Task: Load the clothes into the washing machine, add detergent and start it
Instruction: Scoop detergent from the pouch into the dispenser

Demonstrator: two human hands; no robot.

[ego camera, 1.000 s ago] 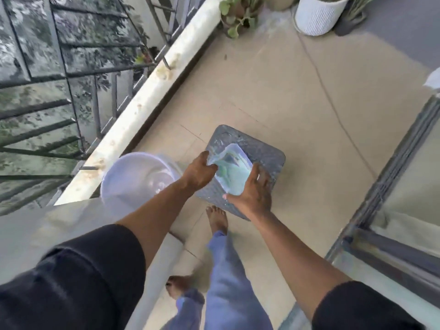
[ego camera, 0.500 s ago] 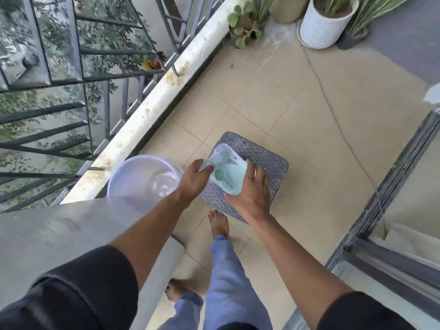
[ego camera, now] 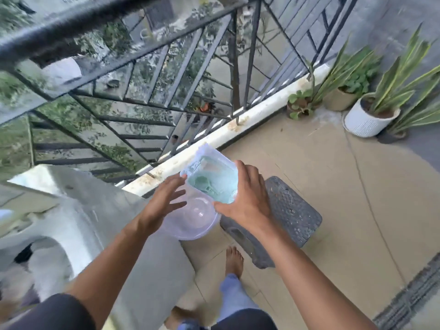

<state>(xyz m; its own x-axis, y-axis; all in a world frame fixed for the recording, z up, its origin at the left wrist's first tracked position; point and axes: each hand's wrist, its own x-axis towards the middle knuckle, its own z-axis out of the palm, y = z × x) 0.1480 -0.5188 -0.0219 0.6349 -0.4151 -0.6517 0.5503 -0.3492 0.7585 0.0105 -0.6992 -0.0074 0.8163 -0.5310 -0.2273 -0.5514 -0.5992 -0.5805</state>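
A clear plastic tub of pale blue detergent powder [ego camera: 215,177], with a green scoop lying inside, is held up in the air by my right hand [ego camera: 242,198], which grips its right side. My left hand [ego camera: 162,201] hovers just left of the tub with fingers spread, holding nothing. The white washing machine [ego camera: 90,210] stands at the lower left; its round drum opening [ego camera: 35,263] shows white and dark clothes inside. A round clear lid [ego camera: 192,222] of the machine stands open below my hands.
A grey plastic stool [ego camera: 290,215] sits on the tiled balcony floor just right of my hands. A black metal railing [ego camera: 166,91] runs behind. Potted plants [ego camera: 371,110] stand at the far right corner. My bare foot [ego camera: 234,260] is beside the stool.
The tub was lifted off the grey stool and carried up and left toward the machine. My left hand let go of it and opened. The view swung up and left.
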